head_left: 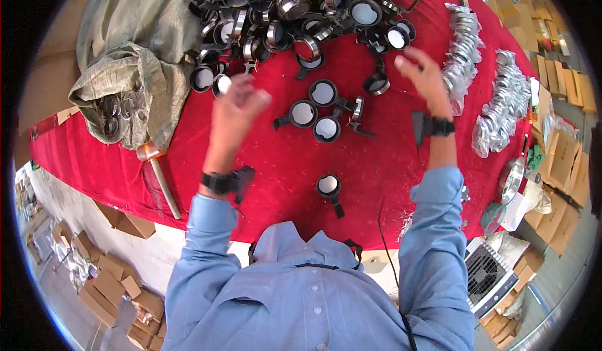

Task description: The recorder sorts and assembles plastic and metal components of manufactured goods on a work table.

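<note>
My left hand [238, 103] is in the air over the table's left half, blurred, with its thumb apart from loosely curled fingers and nothing seen in it. Just beyond its fingers sits a round black-and-steel piece [202, 78] with a pale disc inside. My right hand [421, 75] reaches in from the right, fingers stretched out and holding nothing. Near its fingertips is another round piece [397, 37], at the edge of a big pile of such pieces [291, 6] with black handles. Several lie in a group [303, 114] between my hands; one single piece [328, 185] rests closer to me.
A red cloth [282, 169] covers the table. On the left are an open woven sack [157, 88] of metal parts and a mallet [164, 185]. Two rows of plastic-wrapped metal parts [501, 103] line the right. Cardboard boxes [116, 282] stand around on the floor.
</note>
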A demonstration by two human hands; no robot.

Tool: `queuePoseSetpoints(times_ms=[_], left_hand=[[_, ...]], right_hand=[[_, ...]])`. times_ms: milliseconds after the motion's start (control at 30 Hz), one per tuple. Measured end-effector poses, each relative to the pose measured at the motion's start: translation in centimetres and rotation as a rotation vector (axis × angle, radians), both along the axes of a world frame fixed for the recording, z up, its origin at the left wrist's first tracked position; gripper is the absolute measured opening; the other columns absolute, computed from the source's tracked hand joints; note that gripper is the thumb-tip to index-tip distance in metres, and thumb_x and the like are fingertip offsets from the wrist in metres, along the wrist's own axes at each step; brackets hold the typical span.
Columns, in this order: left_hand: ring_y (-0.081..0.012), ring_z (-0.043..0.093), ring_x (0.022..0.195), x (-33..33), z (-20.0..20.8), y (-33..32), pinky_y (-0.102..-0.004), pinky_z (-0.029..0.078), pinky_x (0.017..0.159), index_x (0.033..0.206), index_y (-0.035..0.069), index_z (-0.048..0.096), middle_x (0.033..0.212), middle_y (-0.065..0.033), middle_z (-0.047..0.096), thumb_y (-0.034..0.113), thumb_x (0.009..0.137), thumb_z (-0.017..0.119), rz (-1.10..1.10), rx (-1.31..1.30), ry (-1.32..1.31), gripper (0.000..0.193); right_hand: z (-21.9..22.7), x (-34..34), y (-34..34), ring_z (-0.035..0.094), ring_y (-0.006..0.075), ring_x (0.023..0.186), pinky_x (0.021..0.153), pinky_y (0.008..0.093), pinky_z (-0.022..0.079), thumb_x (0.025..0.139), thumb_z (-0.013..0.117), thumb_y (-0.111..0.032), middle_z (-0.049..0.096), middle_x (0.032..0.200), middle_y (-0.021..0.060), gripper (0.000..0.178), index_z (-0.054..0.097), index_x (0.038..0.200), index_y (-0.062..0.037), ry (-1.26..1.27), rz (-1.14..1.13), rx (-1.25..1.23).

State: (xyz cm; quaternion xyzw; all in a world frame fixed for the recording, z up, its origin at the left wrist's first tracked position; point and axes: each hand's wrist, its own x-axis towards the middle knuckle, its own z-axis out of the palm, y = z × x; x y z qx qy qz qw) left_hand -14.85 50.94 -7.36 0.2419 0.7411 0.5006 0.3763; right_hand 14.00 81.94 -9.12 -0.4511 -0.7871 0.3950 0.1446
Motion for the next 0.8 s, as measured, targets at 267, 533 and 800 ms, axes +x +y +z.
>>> queuePoseSetpoints(times_ms=[267, 533, 800], left_hand=[[-0.0427, 0.056, 0.112, 10.3, -3.1, 2.1, -0.0494, 0.053, 0.089, 0.151, 0.026, 0.028, 0.126, -0.0253, 0.052, 0.035, 0.055, 0.091, -0.4, -0.408, 0.704, 0.115], [-0.0383, 0.068, 0.084, 7.6, -3.1, 5.5, -0.0481, 0.056, 0.068, 0.15, 0.022, 0.029, 0.106, -0.0228, 0.059, 0.029, 0.055, 0.092, -0.755, -0.429, 0.751, 0.114], [-0.0456, 0.064, 0.089, 10.0, -6.6, 7.2, -0.0491, 0.055, 0.073, 0.142, 0.017, 0.038, 0.103, -0.0289, 0.057, 0.015, 0.06, 0.086, -0.68, -0.463, 0.645, 0.095]], right_hand=[[-7.1, -1.3, -10.2, 0.064, 0.0172, 0.081, 0.078, 0.0323, 0.049, 0.078, 0.076, -0.037, 0.068, 0.094, 0.0097, 0.056, 0.062, 0.115, 0.0024, 0.002, -0.376, -0.45], [-7.3, 1.6, -11.4, 0.045, 0.0078, 0.052, 0.044, 0.0257, 0.033, 0.085, 0.057, -0.017, 0.063, 0.078, 0.0011, 0.022, 0.064, 0.102, -0.0046, 0.207, -0.534, -0.669], [-5.6, -1.5, -18.7, 0.031, 0.0086, 0.043, 0.039, 0.0244, 0.024, 0.089, 0.053, -0.015, 0.038, 0.07, -0.001, 0.008, 0.046, 0.092, -0.0141, 0.407, -0.675, -1.172]])
